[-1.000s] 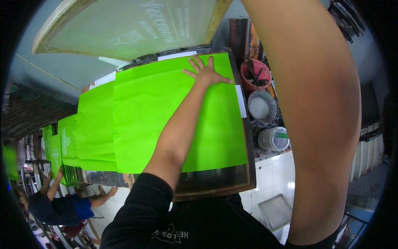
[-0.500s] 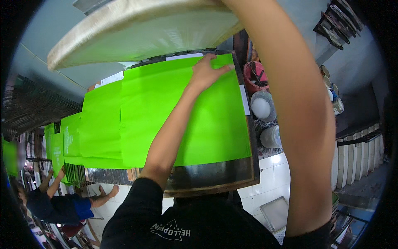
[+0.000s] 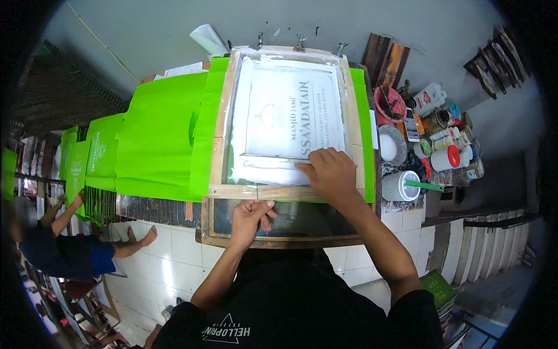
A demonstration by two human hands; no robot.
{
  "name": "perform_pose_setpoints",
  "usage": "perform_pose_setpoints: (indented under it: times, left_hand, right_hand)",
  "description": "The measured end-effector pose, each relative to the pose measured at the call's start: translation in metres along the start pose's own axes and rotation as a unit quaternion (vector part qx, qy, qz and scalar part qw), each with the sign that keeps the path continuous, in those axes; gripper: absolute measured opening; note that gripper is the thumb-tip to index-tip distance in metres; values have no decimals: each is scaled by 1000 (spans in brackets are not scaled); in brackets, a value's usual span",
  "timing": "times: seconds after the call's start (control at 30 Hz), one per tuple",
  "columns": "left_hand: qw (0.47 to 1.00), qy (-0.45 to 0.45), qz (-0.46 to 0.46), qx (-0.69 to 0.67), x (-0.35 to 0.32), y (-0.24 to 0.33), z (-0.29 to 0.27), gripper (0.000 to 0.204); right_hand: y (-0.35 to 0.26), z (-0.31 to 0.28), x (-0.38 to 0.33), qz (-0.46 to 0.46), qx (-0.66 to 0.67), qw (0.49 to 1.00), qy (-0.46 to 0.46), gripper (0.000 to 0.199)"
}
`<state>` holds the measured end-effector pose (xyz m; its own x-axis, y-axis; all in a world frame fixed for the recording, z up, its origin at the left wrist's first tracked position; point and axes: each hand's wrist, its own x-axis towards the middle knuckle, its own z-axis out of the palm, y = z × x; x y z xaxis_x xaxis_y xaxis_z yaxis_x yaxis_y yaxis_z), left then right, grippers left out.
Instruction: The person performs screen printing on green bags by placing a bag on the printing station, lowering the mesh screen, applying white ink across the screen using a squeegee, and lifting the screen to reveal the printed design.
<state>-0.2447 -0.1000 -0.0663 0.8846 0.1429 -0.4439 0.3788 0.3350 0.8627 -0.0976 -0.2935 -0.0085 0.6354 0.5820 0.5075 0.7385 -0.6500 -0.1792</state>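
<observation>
A wooden-framed printing screen with pale mesh and lettering lies over green fabric on the dark table. My right hand is closed around the right end of a squeegee, which rests across the mesh near the screen's close edge. At that close edge my left hand is against or just beside the wooden rail, fingers loosely curled and thumb apart from them, with nothing visible between.
To the right stand a white bucket with a green handle, a bowl, a pink tub, a phone and several jars. Metal clamps sit at the screen's far edge. A co-worker handles green fabric at a rack on the left.
The raised screen has come down over the green fabric. My left hand has moved from the fabric to the screen's near edge; my right hand now grips the squeegee.
</observation>
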Motion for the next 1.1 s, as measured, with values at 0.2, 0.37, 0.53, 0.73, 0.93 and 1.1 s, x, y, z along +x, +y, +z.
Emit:
perform_pose_setpoints:
  times: [0.2, 0.37, 0.53, 0.73, 0.93, 1.1]
  left_hand:
    - [1000, -7, -19, 10, 2, -3, -12, 32]
    - [1000, 13, -11, -6, 1, 2, -2, 31]
    - [1000, 8, -16, 13, 0, 6, -1, 27]
    - [999, 9, -30, 44, 1, -4, -10, 25]
    - [994, -53, -78, -50, 4, 1, -21, 19]
    - [957, -35, -173, -230, -6, 32, -17, 42]
  right_hand:
    - [-8, -36, 26, 97, 54, 987, -119, 37]
    - [-16, -21, 11, 52, 70, 988, -127, 39]
    - [-19, -3, -6, 13, 24, 993, -111, 29]
    - [38, 42, 53, 9, -19, 998, -58, 30]
    - [141, 81, 164, 50, -83, 987, -126, 45]
    - [184, 90, 236, 123, -11, 978, -167, 63]
